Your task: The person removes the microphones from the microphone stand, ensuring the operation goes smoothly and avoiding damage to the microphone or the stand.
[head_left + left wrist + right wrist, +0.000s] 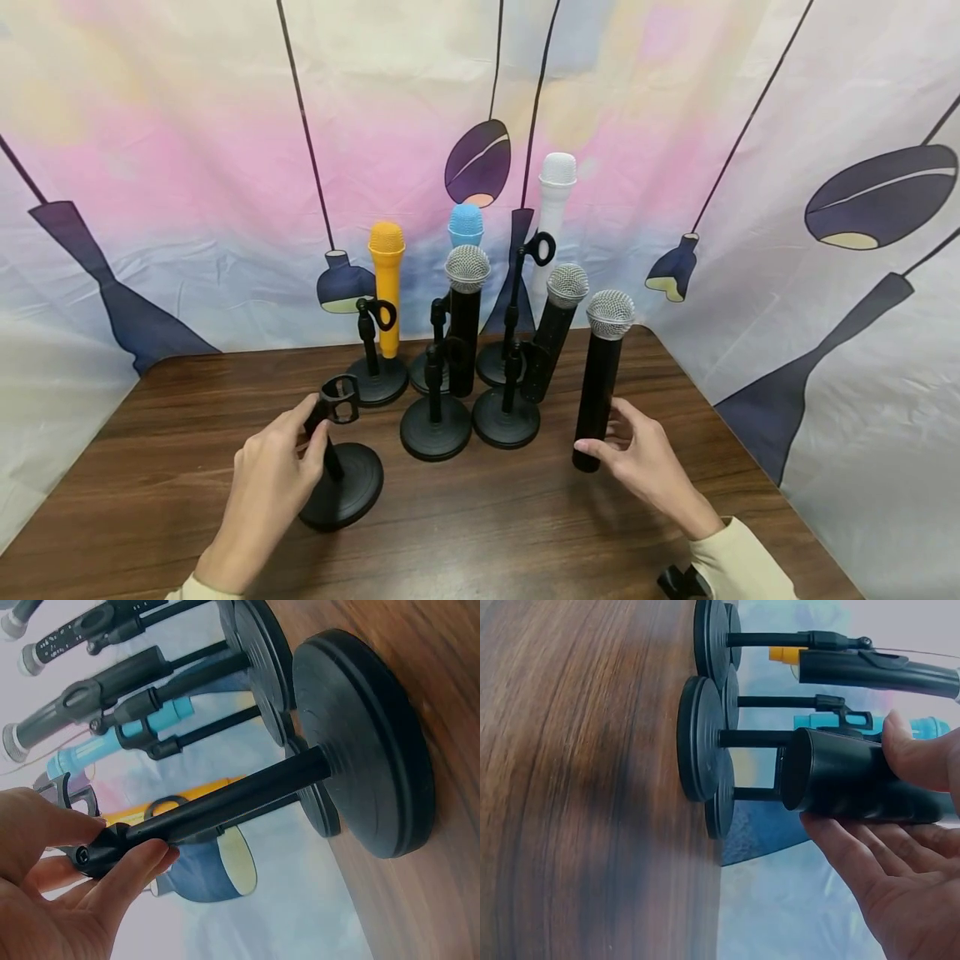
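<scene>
My left hand pinches the upper neck of a black desk microphone stand, just below its clip, between thumb and fingers. The round base stands on the table at the near left. In the left wrist view the stand's clip is unfilled. My right hand grips the lower body of a black microphone with a silver mesh head, thumb on one side and fingers on the other. This microphone leans slightly, head up, and in the right wrist view its flat lower end hangs above the wooden table.
Beyond the hands, several stands cluster on the table. They carry an orange-yellow microphone, a blue one, a white one and two black ones with silver heads. A patterned cloth hangs behind.
</scene>
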{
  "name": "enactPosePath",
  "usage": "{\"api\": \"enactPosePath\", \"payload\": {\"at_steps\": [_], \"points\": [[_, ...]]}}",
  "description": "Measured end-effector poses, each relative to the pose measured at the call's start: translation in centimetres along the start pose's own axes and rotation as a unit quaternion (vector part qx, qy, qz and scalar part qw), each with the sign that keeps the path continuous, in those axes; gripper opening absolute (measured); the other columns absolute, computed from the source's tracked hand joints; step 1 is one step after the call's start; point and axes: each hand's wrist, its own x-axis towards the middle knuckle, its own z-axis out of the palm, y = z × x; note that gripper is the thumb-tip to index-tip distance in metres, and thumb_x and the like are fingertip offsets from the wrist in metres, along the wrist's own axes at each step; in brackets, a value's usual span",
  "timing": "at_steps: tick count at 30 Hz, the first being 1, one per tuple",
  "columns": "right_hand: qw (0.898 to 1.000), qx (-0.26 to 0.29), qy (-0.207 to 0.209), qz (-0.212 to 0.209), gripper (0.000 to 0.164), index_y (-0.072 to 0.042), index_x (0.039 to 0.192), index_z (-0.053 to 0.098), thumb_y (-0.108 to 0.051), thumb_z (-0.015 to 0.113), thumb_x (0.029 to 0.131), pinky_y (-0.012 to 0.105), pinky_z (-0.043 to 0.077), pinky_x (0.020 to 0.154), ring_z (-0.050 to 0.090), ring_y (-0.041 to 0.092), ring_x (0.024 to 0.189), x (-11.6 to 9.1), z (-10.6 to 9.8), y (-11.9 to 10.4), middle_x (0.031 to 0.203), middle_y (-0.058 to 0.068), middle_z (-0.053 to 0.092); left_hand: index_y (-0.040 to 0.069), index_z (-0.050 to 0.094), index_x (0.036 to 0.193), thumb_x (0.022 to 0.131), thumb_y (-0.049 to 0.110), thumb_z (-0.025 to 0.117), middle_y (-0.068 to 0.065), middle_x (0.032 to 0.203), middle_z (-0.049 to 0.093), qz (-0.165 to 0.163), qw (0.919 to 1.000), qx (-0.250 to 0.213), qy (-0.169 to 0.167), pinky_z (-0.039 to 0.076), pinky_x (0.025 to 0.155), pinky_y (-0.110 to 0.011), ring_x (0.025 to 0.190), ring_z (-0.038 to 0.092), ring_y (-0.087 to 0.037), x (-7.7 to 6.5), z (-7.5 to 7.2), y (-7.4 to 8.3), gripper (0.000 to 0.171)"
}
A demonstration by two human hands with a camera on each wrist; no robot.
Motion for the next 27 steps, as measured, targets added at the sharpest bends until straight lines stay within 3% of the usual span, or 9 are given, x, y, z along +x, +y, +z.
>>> {"api": "enactPosePath", "payload": {"at_steps": [5, 7, 14, 20, 24, 27], "points": [[1.000, -0.010, 0.011, 0.013, 0.060, 0.003, 0.133, 0.057, -0.011, 0.086, 0.082, 0.030, 0.059, 0.074, 0.073, 0.028, 0.092, 0.3, -0.2, 0.4, 0.104, 0.015, 0.071, -0.013, 0.063, 0.127, 0.090, -0.002, 0.072, -0.036, 0.105, 0.067, -0.010, 0.9999, 0.013, 0.000, 0.030, 0.037, -0.025, 0.042, 0.050, -0.015, 0.5, -0.2, -0.9, 0.040], [1.000, -0.007, 0.013, 0.016, 0.063, 0.003, 0.135, 0.055, -0.012, 0.086, 0.083, 0.030, 0.059, 0.075, 0.073, 0.028, 0.093, 0.4, -0.3, 0.6, 0.107, 0.017, 0.071, -0.014, 0.063, 0.127, 0.090, -0.002, 0.072, -0.036, 0.104, 0.067, -0.013, 0.9998, 0.015, 0.003, 0.030, 0.037, -0.026, 0.041, 0.049, -0.015, 0.7, -0.2, -1.3, 0.040], [0.999, 0.002, 0.019, 0.027, 0.062, 0.002, 0.133, 0.053, -0.013, 0.086, 0.083, 0.027, 0.058, 0.074, 0.073, 0.029, 0.093, 0.8, -0.5, 1.2, 0.110, 0.019, 0.072, -0.014, 0.062, 0.127, 0.089, -0.003, 0.072, -0.035, 0.099, 0.067, -0.021, 0.9995, 0.014, 0.017, 0.044, 0.040, -0.044, 0.061, 0.067, -0.039, 1.2, -0.2, -2.5, 0.041], [0.998, -0.028, 0.018, 0.051, 0.060, 0.003, 0.133, 0.054, -0.019, 0.085, 0.086, 0.030, 0.059, 0.073, 0.073, 0.027, 0.094, 1.2, -0.6, 2.0, 0.110, 0.018, 0.072, -0.014, 0.062, 0.127, 0.089, -0.002, 0.071, -0.036, 0.100, 0.067, -0.029, 0.9992, 0.018, 0.022, 0.045, 0.041, -0.046, 0.064, 0.068, -0.043, 1.7, -0.2, -3.5, 0.041], [0.997, -0.045, 0.011, 0.066, 0.063, 0.004, 0.134, 0.054, -0.025, 0.083, 0.087, 0.033, 0.059, 0.073, 0.072, 0.029, 0.095, 1.5, -0.7, 2.4, 0.111, 0.020, 0.071, -0.013, 0.061, 0.129, 0.090, -0.001, 0.071, -0.036, 0.096, 0.067, -0.036, 0.9987, 0.029, 0.021, 0.034, 0.038, -0.037, 0.043, 0.052, -0.028, 1.9, -0.3, -4.2, 0.043], [0.996, -0.054, 0.006, 0.072, 0.062, 0.005, 0.133, 0.055, -0.027, 0.082, 0.088, 0.035, 0.060, 0.073, 0.072, 0.029, 0.096, 1.9, -0.7, 2.8, 0.111, 0.021, 0.070, -0.013, 0.060, 0.130, 0.091, -0.001, 0.070, -0.036, 0.095, 0.066, -0.039, 0.9985, 0.032, 0.018, 0.029, 0.039, -0.033, 0.040, 0.045, -0.023, 2.2, -0.3, -4.6, 0.042]]}}
